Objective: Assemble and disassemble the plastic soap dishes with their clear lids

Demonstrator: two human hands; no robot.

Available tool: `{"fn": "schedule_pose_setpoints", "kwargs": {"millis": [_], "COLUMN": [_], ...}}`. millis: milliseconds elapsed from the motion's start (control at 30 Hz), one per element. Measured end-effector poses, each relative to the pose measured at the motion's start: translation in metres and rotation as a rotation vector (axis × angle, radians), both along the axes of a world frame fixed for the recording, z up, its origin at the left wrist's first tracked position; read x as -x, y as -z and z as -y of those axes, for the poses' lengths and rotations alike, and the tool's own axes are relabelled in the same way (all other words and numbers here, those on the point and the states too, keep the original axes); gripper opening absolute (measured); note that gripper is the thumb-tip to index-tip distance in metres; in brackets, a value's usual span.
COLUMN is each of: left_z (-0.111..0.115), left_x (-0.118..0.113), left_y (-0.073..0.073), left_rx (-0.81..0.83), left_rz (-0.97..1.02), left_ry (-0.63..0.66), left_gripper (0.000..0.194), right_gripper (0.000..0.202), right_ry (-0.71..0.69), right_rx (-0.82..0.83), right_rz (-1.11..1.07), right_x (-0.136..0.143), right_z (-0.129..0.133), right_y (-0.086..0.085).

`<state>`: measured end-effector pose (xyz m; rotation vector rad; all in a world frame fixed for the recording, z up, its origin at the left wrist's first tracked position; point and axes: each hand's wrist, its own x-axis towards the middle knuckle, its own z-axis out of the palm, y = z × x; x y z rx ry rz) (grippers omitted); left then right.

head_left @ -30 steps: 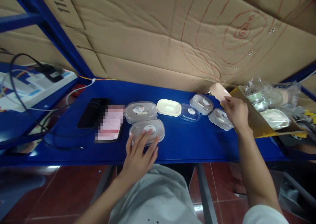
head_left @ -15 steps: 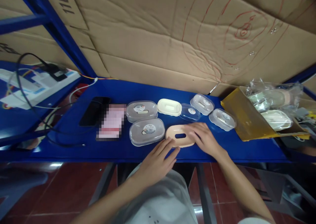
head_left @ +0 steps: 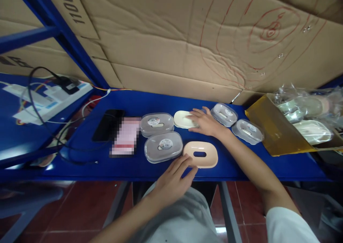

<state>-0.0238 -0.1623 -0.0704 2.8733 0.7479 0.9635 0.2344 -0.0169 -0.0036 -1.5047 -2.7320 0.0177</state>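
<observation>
A peach oval dish point(head_left: 213, 158) with a slot through its middle lies near the table's front edge. The fingertips of my left hand point(head_left: 175, 178) rest at its left rim, thumb apart, and the hand is open. Farther back, my right hand point(head_left: 205, 123) reaches with spread fingers over the right end of a cream oval dish point(head_left: 180, 119). It covers the spot where a clear lid lay, and whether it touches either one is unclear. Beside the peach dish sits a lidded grey oval box point(head_left: 163, 148), with a second lidded box point(head_left: 157, 123) behind it.
Two smaller lidded boxes, one at the back point(head_left: 224, 114) and one farther right point(head_left: 248, 131), stand beyond my right forearm. A cardboard carton point(head_left: 264, 128) holds plastic-wrapped pieces. Left are a black phone point(head_left: 107, 124), a blurred pink item point(head_left: 125, 136), and a power strip point(head_left: 53, 104) with cables.
My right hand has left the peach dish and moved back and left to the cream dish and clear lid. My left hand stays at the peach dish. The view has shifted slightly.
</observation>
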Motion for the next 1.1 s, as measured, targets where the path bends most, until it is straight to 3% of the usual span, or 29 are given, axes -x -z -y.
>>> {"fn": "schedule_pose_setpoints", "kwargs": {"millis": [133,333,467,633,800,1100], "left_z": [0.0,0.007,0.005,-0.011,-0.023,-0.023], "left_x": [0.003,0.011,0.001,-0.029,-0.048,-0.043], "left_y": [0.0,-0.013,-0.022,-0.025,-0.025,-0.022], "left_rx": [0.019,-0.003,0.012,0.019,0.011,0.012], "left_rz": [0.072,0.255,0.309,0.193,0.072,-0.041], "left_ry": [0.022,0.174,0.128,0.047,0.034,0.069], "left_gripper": [0.023,0.016,0.023,0.019,0.021,0.012], "right_gripper": [0.057,0.058,0.057,0.047,0.045,0.059], "right_ry": [-0.055,-0.001,0.048,0.215,0.272,0.137], "right_rx": [-0.05,-0.023,0.021,-0.064,-0.117,-0.06], "right_rz": [-0.029,-0.134,-0.258,-0.412,-0.645,-0.453], "right_x": [-0.009,-0.035,-0.054,-0.08,-0.085,-0.068], "right_z": [0.029,0.113,0.153,0.153,0.147,0.184], "right_y": [0.0,0.014,0.021,0.023,0.018,0.039]}}
